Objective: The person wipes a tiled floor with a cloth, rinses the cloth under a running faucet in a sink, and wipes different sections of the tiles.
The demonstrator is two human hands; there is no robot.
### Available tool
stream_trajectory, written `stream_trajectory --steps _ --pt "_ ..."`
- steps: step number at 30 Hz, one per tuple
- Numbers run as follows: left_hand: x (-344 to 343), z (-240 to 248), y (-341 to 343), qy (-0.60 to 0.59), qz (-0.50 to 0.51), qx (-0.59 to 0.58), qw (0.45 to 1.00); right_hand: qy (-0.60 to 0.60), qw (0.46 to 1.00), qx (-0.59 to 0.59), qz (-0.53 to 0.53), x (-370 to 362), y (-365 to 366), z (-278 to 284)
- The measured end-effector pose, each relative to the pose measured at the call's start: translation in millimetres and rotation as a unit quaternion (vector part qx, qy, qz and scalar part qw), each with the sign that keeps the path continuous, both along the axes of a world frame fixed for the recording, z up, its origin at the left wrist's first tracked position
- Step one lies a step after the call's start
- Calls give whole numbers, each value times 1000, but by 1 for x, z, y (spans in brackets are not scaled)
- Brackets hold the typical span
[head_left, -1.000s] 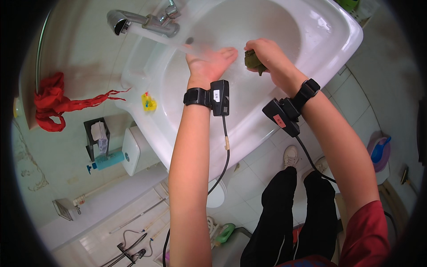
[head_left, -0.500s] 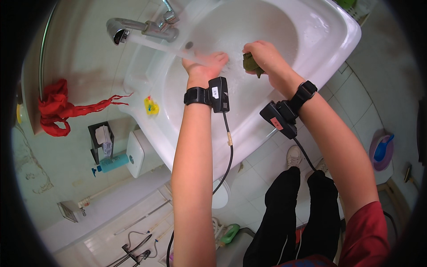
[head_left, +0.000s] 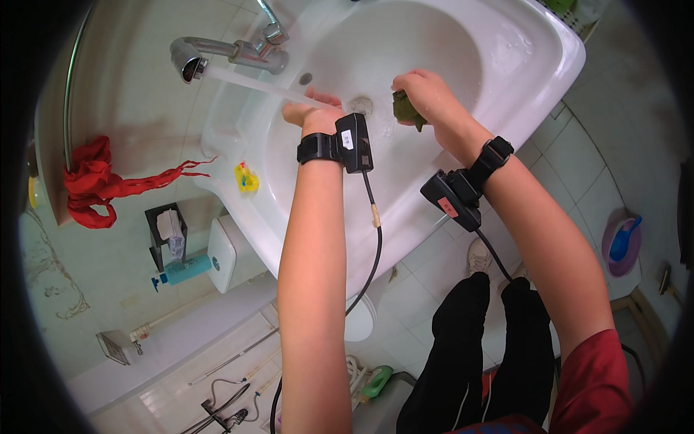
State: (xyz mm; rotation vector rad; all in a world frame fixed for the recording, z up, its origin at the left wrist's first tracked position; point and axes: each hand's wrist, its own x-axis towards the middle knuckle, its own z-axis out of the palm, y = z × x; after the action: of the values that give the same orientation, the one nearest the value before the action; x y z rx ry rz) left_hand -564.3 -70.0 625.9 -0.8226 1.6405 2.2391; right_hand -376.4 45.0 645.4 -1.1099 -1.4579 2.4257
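Upper centre of frame, over washbasin (head_left: pixel 390 32): right hand (head_left: pixel 434 100), grip closed around crumpled olive-green bundle (head_left: pixel 405 111), outside water stream (head_left: pixel 253 83); left hand (head_left: pixel 316 108) loosely open, apparently empty, at stream. Faucet (head_left: pixel 256 55) running, bundle not set down.

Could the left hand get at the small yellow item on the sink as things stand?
Probably yes: the left hand looks open and empty, the small yellow item sits uncovered on the sink's left rim, and nothing visible blocks the way.
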Motion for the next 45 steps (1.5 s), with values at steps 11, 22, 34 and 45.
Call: stream_trajectory --steps 11,22,34,45 --pt "27 11 -17 9 3 -13 1000 4 1000 5 -18 2 0 -4" --pt "121 46 -96 -18 -116 17 993 -28 998 37 33 3 1 -6" --pt "153 31 -117 -29 -182 63 981 -66 994 -77 49 -4 -4 -10" --pt "144 5 -136 -111 -106 166 974 7 982 -187 -7 -81 -54 27"
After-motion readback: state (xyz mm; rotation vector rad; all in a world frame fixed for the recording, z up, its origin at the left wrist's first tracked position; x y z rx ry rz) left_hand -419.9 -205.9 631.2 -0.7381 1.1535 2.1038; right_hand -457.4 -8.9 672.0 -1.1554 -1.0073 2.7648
